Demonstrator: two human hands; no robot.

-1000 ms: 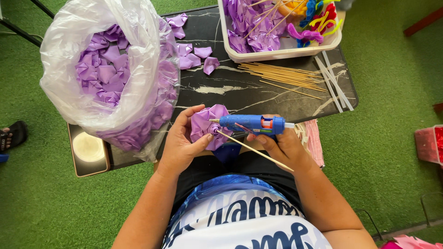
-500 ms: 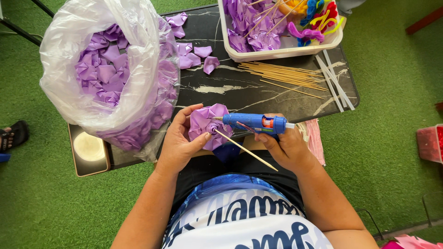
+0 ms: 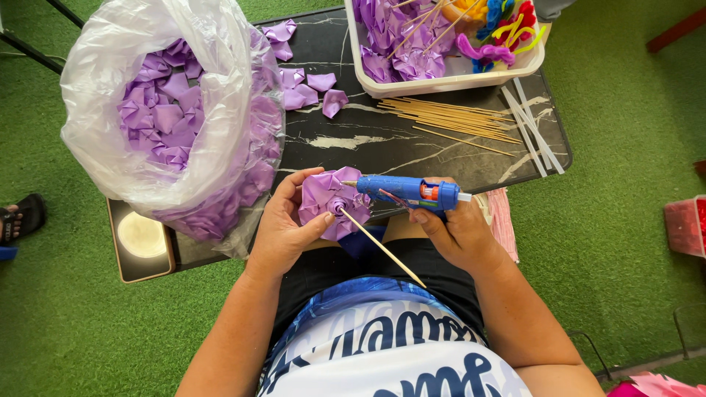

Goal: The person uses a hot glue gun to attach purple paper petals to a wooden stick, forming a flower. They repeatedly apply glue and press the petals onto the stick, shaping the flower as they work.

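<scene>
Gluing works best with the left hand gripping the purple ribbon flower steady over the table edge, while the right hand, wrapped around the blue glue gun, keeps its nozzle touching the flower's centre.

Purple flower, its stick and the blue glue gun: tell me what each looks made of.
Purple flower, in the left hand: likely satin ribbon, since the folded petals carry a soft sheen. Stick: thin, pale and matte, probably bamboo or wood. Blue glue gun, in the right hand: smooth moulded body with an orange trigger, apparently hard plastic.
</scene>
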